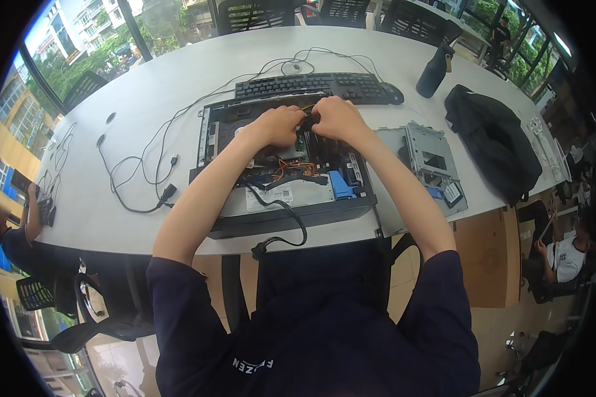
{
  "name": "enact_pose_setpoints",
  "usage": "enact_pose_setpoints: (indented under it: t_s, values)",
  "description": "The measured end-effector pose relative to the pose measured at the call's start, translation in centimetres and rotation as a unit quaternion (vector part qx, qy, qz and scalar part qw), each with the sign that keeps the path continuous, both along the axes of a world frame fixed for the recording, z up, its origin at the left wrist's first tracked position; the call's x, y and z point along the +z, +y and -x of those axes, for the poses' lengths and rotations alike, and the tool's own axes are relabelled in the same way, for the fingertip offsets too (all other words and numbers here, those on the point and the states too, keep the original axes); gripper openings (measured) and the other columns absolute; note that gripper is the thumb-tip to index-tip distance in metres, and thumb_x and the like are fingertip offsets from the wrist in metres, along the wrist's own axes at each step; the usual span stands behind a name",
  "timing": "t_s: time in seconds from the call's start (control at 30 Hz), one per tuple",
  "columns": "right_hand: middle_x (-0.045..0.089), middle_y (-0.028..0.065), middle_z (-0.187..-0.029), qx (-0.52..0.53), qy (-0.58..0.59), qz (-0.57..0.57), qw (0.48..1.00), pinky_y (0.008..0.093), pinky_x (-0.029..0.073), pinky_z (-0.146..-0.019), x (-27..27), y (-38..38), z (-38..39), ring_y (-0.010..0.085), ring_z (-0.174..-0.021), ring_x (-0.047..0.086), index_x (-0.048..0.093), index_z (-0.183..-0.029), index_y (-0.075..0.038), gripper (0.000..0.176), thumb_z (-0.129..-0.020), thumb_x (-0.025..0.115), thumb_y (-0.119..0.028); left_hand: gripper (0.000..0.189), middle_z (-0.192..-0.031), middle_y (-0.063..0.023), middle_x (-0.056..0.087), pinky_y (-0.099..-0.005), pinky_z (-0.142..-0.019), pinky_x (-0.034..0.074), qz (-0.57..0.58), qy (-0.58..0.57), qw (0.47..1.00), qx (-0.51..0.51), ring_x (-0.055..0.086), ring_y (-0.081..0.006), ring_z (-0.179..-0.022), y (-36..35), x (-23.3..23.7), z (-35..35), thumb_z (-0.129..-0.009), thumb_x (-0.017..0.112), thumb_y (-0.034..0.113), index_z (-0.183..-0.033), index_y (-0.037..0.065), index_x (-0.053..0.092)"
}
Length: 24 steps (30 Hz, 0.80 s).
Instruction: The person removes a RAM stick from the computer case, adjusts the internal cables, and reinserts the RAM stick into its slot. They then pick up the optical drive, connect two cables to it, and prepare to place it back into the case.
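Observation:
An opened desktop computer case (pixel 298 210) lies flat on the white table (pixel 179 73). Both my hands are inside its far half, close together. My left hand (pixel 279 124) and my right hand (pixel 336 118) have their fingers curled down onto a part of the board between them; the part itself is hidden by the fingers. Orange and black cables (pixel 291 171) and a blue plastic piece (pixel 341 185) lie in the case nearer to me. A black cable (pixel 281 228) hangs over the case's front edge.
A black keyboard (pixel 311 86) and mouse (pixel 393 94) lie beyond the case. A removed metal drive cage (pixel 427 155) sits to the right, then a black bag (pixel 493 142) and a dark bottle (pixel 434 71). Loose cables (pixel 146 172) trail left. Other people sit at both sides.

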State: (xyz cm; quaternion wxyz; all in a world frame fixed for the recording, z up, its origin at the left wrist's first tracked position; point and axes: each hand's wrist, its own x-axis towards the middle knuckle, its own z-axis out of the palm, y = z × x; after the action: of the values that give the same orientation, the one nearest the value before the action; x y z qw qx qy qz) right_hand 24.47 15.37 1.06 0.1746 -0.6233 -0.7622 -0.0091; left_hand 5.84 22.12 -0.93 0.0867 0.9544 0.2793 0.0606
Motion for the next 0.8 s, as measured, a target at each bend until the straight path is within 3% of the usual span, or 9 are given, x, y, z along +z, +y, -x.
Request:
enact_pose_setpoints:
  t_s: [0.27,0.33,0.57,0.77,0.8]
  values:
    - [0.073,0.0185,-0.085,-0.013,0.014,0.009,1.000,0.0501,0.052,-0.085,0.2,0.0,0.4,0.0361,-0.090,0.072,0.075,-0.082,-0.007,0.018,-0.068,0.068,-0.015,0.031,-0.121,-0.0156,0.060,-0.0490,-0.095,0.050,0.006,0.015,1.000,0.005,0.058,-0.0370,-0.117,-0.3,0.2,-0.1,-0.081,0.054,0.004,-0.111,0.002,0.061]
    - [0.074,0.0167,-0.103,-0.040,-0.049,0.067,0.996,0.0452,0.054,-0.090,0.8,0.0,0.7,0.0323,-0.101,0.070,0.078,-0.105,-0.007,0.037,-0.072,0.072,-0.021,0.031,-0.122,-0.0158,0.060,-0.0489,-0.096,0.050,-0.003,0.020,1.000,0.008,0.058,-0.0370,-0.117,-0.3,0.1,-0.1,-0.082,0.054,0.005,-0.112,0.002,0.061]
    - [0.074,0.0167,-0.100,-0.018,-0.066,0.070,0.995,0.0455,0.055,-0.089,0.8,-0.3,0.6,0.0316,-0.099,0.071,0.078,-0.104,-0.009,0.035,-0.072,0.073,-0.022,0.028,-0.123,-0.0163,0.060,-0.0485,-0.096,0.050,-0.007,0.012,1.000,0.004,0.058,-0.0375,-0.118,0.0,-0.3,-0.1,-0.084,0.055,0.007,-0.111,0.001,0.061]
    - [0.074,0.0171,-0.094,0.004,-0.081,0.058,0.995,0.0472,0.054,-0.087,1.4,-0.5,0.4,0.0338,-0.095,0.071,0.077,-0.103,-0.007,0.034,-0.075,0.073,-0.026,0.038,-0.123,-0.0180,0.060,-0.0492,-0.095,0.050,0.002,0.025,0.998,0.059,0.058,-0.0371,-0.117,-1.0,0.3,-0.8,-0.090,0.051,0.016,-0.125,0.002,0.055]
    - [0.073,0.0170,-0.096,0.031,-0.058,0.107,0.992,0.0464,0.054,-0.089,2.0,-0.5,0.1,0.0336,-0.100,0.069,0.075,-0.106,-0.007,0.037,-0.075,0.074,-0.028,0.042,-0.123,-0.0179,0.060,-0.0494,-0.096,0.049,-0.013,0.019,0.999,0.050,0.058,-0.0372,-0.117,-1.1,0.0,-0.8,-0.090,0.050,0.017,-0.130,0.004,0.052]
